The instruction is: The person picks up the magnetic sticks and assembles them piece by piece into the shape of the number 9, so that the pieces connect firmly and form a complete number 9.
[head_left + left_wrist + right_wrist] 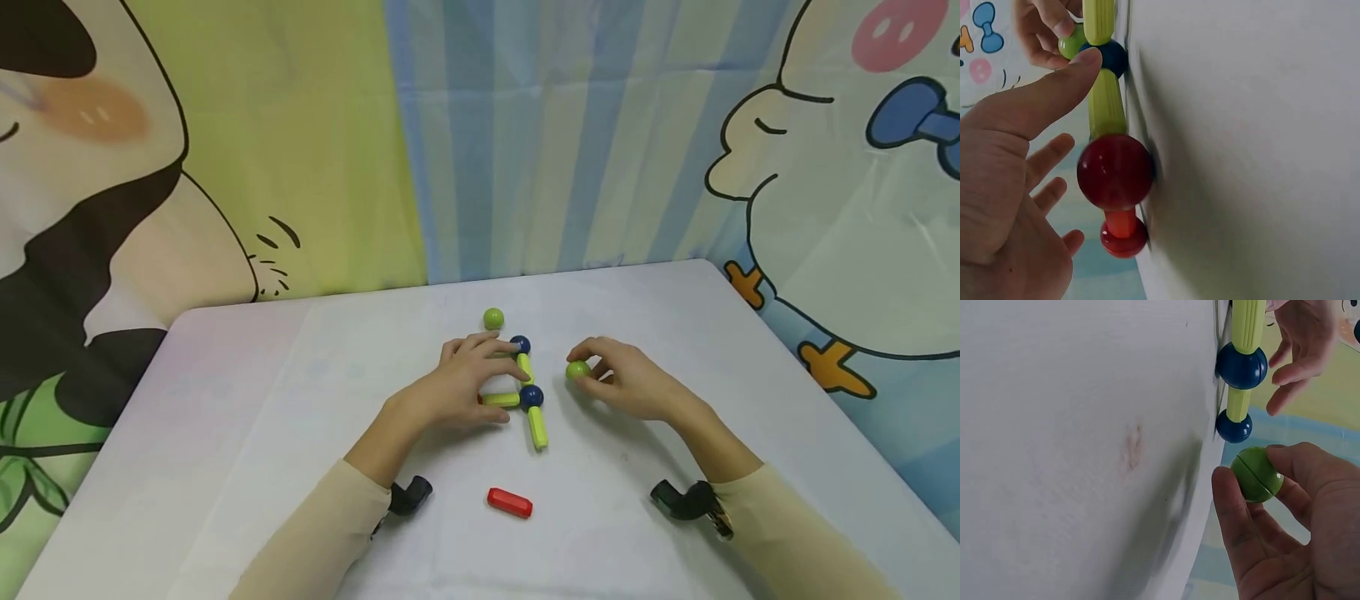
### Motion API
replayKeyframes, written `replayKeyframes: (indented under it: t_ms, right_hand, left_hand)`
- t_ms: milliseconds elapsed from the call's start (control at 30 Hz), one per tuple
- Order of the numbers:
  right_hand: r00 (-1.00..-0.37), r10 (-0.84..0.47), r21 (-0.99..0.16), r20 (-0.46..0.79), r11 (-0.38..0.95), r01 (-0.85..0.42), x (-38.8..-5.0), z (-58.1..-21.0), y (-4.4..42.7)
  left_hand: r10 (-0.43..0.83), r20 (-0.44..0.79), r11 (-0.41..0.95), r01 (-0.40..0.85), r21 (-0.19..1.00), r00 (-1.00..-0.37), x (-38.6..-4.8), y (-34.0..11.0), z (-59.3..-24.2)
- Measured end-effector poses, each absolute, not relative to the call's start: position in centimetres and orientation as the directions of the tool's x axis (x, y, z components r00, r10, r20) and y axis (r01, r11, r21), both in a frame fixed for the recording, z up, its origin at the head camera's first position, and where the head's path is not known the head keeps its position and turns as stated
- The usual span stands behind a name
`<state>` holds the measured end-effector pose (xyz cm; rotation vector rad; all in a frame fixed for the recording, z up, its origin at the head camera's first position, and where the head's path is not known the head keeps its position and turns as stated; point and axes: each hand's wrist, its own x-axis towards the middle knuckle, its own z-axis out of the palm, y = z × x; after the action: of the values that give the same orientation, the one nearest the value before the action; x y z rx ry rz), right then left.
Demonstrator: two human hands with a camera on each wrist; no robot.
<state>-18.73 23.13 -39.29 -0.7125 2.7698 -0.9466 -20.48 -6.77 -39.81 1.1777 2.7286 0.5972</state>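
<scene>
My right hand (pixel 626 379) pinches a green ball (pixel 1257 474) between thumb and fingers, to the right of a joined figure of rods and balls on the table. Over the figure's left side spreads my left hand (pixel 465 379), its fingers fairly straight and near the far blue ball (pixel 521 344). A yellow-green rod (pixel 524 367) links that ball to a nearer blue ball (pixel 532 396). From this one, another yellow-green rod (pixel 537 428) points toward me, and a third (pixel 1107 106) leads to a red ball (pixel 1115 172). Beyond it, a red rod (pixel 1120 223) joins a second red ball (pixel 1124 240).
A loose green ball (pixel 493 318) lies beyond the figure. Closer to me, a single red rod (pixel 510 502) rests on the white table (pixel 300 467). Behind the table's far edge hangs a cartoon-printed curtain (pixel 517 142).
</scene>
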Motion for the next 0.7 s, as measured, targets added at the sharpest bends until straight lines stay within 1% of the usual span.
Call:
replayKeyframes:
  t_ms: [200,400,700]
  right_hand:
    - [-0.879,-0.476,-0.671,0.02,0.645,-0.365,-17.9,-39.4,23.3]
    - [-0.868,-0.496,-0.684,-0.006,0.636,-0.359,-17.3,-39.7,23.6]
    - [-0.814,-0.577,-0.772,-0.068,0.547,-0.324,-16.5,-40.0,24.4]
  left_hand:
    - [0.748,0.03,0.616,0.71,0.341,-0.663,-20.0,-5.8,-39.0]
    - [0.765,-0.033,0.616,0.715,0.332,-0.644,-20.0,-5.1,-38.9]
    - [0.791,-0.041,0.583,0.734,0.349,-0.61,-20.0,-3.8,-39.4]
